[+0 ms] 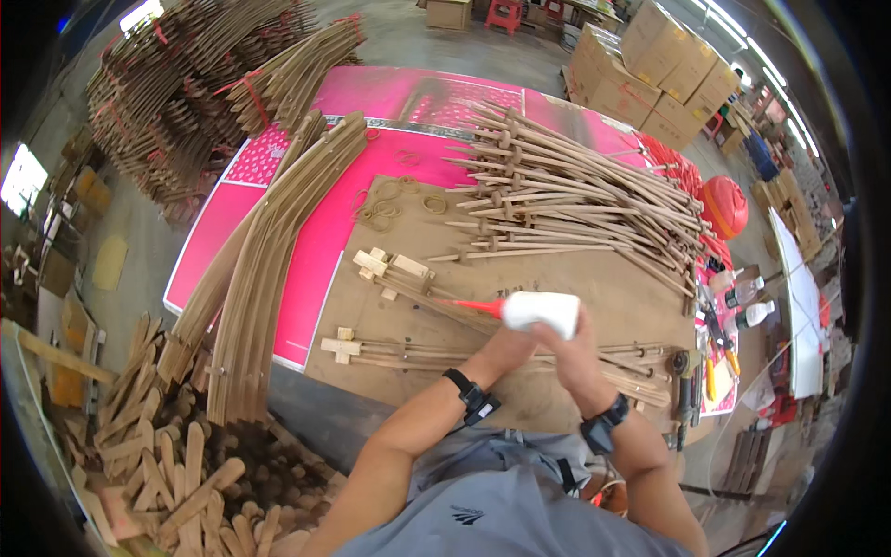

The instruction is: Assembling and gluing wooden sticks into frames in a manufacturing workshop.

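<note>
A white squeeze bottle [541, 312] with a long red nozzle lies tilted on its side in the air, its tip pointing left. My right hand [573, 353] is closed around its lower end. Just left of it and partly behind the bottle is my left hand [512, 348]; its fingers are hidden, so I cannot tell what it holds. Beneath the nozzle, thin wooden strips [422, 295] run out from pale wooden blocks [406, 269]. Nearer to me, a second set of strips [418, 356] extends from a wooden block [341, 347] on the brown board [390, 223].
A pile of thin wooden sticks [566, 195] covers the far right. Stacked curved slats [278, 241] lie left on the pink table [306, 306]. Short wooden pieces [186, 483] fill the lower left. A power drill [685, 381] and bottles [742, 297] sit at the right edge.
</note>
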Demonstrator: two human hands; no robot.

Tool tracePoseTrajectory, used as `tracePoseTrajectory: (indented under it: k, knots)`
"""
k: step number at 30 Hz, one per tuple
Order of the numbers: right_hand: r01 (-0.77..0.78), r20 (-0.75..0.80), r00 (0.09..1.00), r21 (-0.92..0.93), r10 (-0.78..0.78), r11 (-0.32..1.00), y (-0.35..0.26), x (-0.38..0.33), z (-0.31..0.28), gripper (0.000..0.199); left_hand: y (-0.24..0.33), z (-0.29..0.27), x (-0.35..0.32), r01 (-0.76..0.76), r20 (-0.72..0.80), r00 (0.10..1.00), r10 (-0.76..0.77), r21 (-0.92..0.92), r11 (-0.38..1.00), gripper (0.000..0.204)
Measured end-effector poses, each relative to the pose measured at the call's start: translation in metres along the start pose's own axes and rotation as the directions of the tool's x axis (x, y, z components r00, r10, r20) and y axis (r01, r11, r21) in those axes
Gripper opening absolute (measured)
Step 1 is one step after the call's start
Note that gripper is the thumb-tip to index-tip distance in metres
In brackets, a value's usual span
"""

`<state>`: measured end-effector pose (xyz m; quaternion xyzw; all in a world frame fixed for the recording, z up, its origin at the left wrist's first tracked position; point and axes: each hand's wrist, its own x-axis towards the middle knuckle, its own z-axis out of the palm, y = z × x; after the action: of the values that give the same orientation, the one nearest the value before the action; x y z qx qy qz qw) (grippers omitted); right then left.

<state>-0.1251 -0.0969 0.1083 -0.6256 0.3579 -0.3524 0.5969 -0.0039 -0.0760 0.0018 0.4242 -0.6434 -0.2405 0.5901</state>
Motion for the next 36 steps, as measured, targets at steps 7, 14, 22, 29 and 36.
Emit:
tracePoseTrajectory:
  k: [7, 14, 22, 29, 36]
  knots:
    - [-0.145, -0.157, 0.917, 0.727, 0.368, 0.671, -0.006, -0.081, -0.084, 0.043, 0.009, -0.008, -0.007, 0.117, 0.243, 0.928, -0.283, 0.532, 0.839, 0.018]
    - [-0.448, 0.209, 0.714, 0.87, 0.668, 0.207, 0.06, -0.145, -0.1, 0.054, 0.013, -0.011, 0.003, -0.117, 0.26, 0.965, -0.022, 0.507, 0.854, 0.012]
    - [-0.393, 0.305, 0.737, 0.92, 0.602, 0.014, 0.092, -0.153, -0.095, 0.056, 0.023, -0.002, 0.004, -0.019, 0.253, 0.96, -0.123, 0.493, 0.87, 0.013]
    - [-0.43, 0.433, 0.75, 0.894, 0.5, -0.128, 0.129, -0.149, -0.086, 0.068, 0.019, -0.021, -0.008, -0.015, 0.245, 0.958, -0.152, 0.569, 0.822, 0.013]
    - [-0.569, 0.453, 0.655, 0.822, 0.605, 0.0, 0.101, -0.174, -0.131, 0.077, 0.02, -0.007, 0.002, 0.013, 0.252, 0.953, -0.17, 0.526, 0.85, 0.013]
